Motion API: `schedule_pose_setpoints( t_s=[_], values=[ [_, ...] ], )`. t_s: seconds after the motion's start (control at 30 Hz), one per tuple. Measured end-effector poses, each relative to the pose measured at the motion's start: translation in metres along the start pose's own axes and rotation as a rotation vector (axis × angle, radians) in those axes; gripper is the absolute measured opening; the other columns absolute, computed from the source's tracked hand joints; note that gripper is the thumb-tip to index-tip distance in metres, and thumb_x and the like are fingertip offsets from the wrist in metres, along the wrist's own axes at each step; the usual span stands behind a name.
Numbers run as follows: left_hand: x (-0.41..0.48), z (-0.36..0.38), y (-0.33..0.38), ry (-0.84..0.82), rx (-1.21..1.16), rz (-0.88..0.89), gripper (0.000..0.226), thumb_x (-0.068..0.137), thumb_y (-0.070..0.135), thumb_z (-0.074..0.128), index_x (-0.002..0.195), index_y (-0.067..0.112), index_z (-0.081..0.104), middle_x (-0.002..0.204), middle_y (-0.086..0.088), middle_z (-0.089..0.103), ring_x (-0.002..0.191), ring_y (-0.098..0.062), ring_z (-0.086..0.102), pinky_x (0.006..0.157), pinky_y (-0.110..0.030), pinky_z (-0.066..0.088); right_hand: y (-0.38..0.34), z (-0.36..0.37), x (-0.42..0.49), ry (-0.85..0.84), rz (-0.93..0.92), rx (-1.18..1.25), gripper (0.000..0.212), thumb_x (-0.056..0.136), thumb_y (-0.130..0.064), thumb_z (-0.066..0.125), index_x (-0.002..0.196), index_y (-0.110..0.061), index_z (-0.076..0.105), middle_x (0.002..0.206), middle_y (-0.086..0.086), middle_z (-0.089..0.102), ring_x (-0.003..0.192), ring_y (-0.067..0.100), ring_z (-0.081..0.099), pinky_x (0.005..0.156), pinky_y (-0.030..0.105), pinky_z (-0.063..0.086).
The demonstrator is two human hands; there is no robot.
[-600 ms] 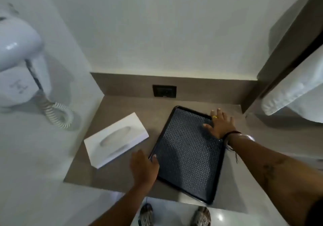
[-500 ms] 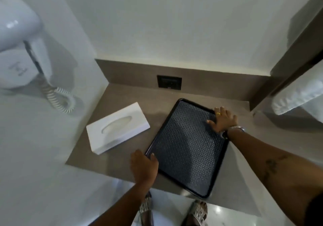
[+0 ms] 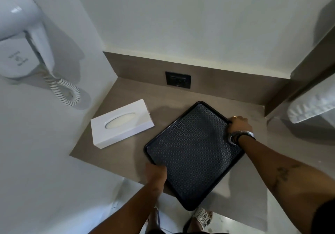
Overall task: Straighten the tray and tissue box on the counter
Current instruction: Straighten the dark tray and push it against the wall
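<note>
A black tray [image 3: 194, 154] with a patterned bottom lies skewed on the brown counter [image 3: 163, 99], its near corner hanging over the front edge. My left hand [image 3: 156, 175] grips the tray's near left rim. My right hand [image 3: 239, 124] is closed on the far right rim, a bracelet and watch on its wrist. To the tray's left, a white tissue box [image 3: 121, 123] lies at an angle with its oval slot facing up; neither hand touches it.
A white wall hair dryer [image 3: 21, 40] with a coiled cord [image 3: 63, 90] hangs on the left wall. A black socket [image 3: 178, 79] sits in the backsplash. White folded towels [image 3: 311, 107] rest on a shelf at right. My sandalled feet [image 3: 201, 219] show below the counter edge.
My right hand went from lying flat on the tray to gripping its far right rim. My left hand slid along the near left rim. The tray has turned and shifted toward me.
</note>
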State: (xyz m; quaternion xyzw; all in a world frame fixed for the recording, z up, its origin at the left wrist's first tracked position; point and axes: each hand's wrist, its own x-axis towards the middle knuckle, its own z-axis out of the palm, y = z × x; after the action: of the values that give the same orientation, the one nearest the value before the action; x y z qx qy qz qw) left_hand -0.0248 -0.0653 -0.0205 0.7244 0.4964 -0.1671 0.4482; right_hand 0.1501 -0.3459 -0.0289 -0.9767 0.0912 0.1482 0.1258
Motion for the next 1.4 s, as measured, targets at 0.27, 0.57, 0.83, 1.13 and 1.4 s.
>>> schedule_pose_setpoints(
  t_s=[0.27,0.57,0.83,1.13,1.4],
  values=[
    [0.029,-0.012,0.047,-0.089,0.048,0.348,0.011,0.092,0.011,0.059,0.082,0.009,0.056,0.095,-0.016,0.064,0.077,-0.022,0.058,0.071,-0.033,0.045,0.059,0.014,-0.079,0.116,0.379,0.525,0.018,0.081,-0.004,0.064,0.095,-0.003,0.074,0.099,0.023,0.072,0.091,0.041,0.065,0.082,0.039,0.051],
    [0.061,-0.016,0.091,-0.183,0.275,0.529,0.027,0.087,-0.004,0.054,0.064,0.009,0.055,0.079,-0.015,0.061,0.079,-0.034,0.061,0.066,-0.033,0.041,0.057,0.058,-0.136,0.200,0.615,0.667,0.019,0.087,-0.006,0.065,0.104,-0.002,0.074,0.104,0.024,0.073,0.099,0.041,0.065,0.088,0.037,0.049],
    [0.073,-0.019,0.096,-0.172,0.293,0.587,0.030,0.088,-0.006,0.056,0.116,-0.014,0.061,0.117,-0.030,0.066,0.103,-0.041,0.064,0.083,-0.039,0.049,0.048,0.068,-0.144,0.211,0.593,0.636,0.023,0.091,-0.015,0.063,0.111,-0.008,0.073,0.112,0.019,0.071,0.102,0.038,0.064,0.093,0.039,0.049],
    [0.035,-0.022,0.020,-0.056,0.651,1.330,0.072,0.096,0.041,0.054,0.153,0.005,0.029,0.163,-0.022,0.018,0.151,-0.035,0.018,0.121,-0.049,0.020,0.005,0.074,-0.214,0.401,0.213,0.128,0.056,0.095,-0.041,0.050,0.136,-0.002,0.052,0.143,0.025,0.047,0.127,0.041,0.046,0.102,0.057,0.038],
    [0.047,-0.029,-0.079,-0.253,1.022,1.530,0.085,0.095,0.066,0.032,0.156,0.009,0.021,0.167,-0.014,0.007,0.155,-0.026,0.006,0.123,-0.043,0.006,-0.025,0.136,-0.269,0.184,-0.203,-0.087,0.076,0.094,-0.064,0.034,0.150,-0.013,0.035,0.161,0.014,0.020,0.146,0.034,0.024,0.112,0.058,0.022]
  ],
)
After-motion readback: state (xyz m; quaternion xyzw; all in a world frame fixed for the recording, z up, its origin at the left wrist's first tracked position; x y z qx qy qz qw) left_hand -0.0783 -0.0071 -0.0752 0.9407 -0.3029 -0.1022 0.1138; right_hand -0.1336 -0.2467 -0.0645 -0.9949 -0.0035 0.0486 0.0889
